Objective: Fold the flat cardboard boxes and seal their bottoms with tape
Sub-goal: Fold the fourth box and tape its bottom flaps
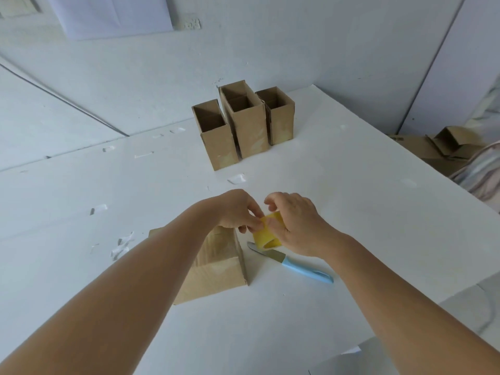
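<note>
- Head view: the right hand (296, 226) holds the yellow tape roll (266, 234), fingers curled round its far side, above the white desk (351, 185).
- Head view: the left hand (238, 209) pinches the roll's near edge between thumb and fingertips; this grip is closed on the tape, at the loose end as far as can be seen.
- Head view: a folded cardboard box (216, 266) lies on the desk under the left forearm, just left of the roll.
- Head view: a knife with a light blue handle (292, 262) lies on the desk beneath the right hand, blade toward the box.
- Head view: three upright open-topped boxes (243, 125) stand close together farther back on the desk.
- Head view: flat cardboard pieces (443, 147) lie beyond the desk's right edge.
</note>
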A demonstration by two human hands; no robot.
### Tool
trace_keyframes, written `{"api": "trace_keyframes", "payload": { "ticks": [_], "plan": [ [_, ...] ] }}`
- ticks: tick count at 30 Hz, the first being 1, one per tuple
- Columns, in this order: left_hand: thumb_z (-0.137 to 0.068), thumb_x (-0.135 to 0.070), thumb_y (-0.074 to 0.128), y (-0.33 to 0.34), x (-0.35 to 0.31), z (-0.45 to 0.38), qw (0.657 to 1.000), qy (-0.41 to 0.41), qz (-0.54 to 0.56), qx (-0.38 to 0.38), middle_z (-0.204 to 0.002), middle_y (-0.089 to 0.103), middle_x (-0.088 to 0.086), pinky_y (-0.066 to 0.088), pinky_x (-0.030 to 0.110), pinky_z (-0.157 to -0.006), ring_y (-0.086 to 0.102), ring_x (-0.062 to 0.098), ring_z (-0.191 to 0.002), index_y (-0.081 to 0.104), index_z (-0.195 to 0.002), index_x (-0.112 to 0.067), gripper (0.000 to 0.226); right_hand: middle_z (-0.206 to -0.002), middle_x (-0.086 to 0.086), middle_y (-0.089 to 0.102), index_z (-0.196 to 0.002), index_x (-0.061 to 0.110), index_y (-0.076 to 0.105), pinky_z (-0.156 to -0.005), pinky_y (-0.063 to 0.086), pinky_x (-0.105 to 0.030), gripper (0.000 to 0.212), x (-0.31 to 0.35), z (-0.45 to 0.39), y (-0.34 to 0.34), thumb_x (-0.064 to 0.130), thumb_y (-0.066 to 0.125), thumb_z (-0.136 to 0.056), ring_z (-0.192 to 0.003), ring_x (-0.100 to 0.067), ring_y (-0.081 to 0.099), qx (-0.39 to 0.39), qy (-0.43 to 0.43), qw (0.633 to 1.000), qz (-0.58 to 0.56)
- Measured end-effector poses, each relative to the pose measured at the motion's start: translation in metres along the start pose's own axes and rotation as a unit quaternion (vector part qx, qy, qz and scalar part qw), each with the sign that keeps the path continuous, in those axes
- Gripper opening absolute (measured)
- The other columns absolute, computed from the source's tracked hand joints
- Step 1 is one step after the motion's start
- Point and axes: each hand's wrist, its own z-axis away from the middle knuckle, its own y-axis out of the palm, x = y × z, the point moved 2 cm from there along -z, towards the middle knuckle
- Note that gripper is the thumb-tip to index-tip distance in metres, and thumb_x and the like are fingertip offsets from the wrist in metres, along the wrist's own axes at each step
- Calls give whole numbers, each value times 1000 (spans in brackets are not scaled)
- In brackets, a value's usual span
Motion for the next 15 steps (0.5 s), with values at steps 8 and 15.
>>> {"api": "trace_keyframes", "payload": {
  "ticks": [8, 15],
  "plan": [
    [-85, -23, 68, -2, 24, 18, 982, -43, 127, -129, -72, 70, -9, 43, 17, -57, 56, 3, -55, 72, -96, -22, 11, -138, -11, 33, -137, 3, 34, -104, 30, -32, 62, -10, 27, 27, 37, 57, -90, -126, -27, 34, -151, 107, 981, -65],
    [-85, -20, 70, 5, 20, 21, 970, -11, 196, -146, -71, 68, -8, 44, 17, -66, 55, 7, -70, 74, -93, -24, 9, -123, -7, 46, -136, 21, 40, -93, 40, -32, 44, -20, 42, 79, 32, 47, -94, -112, -26, 44, 66, 160, 981, 88]
  ]
}}
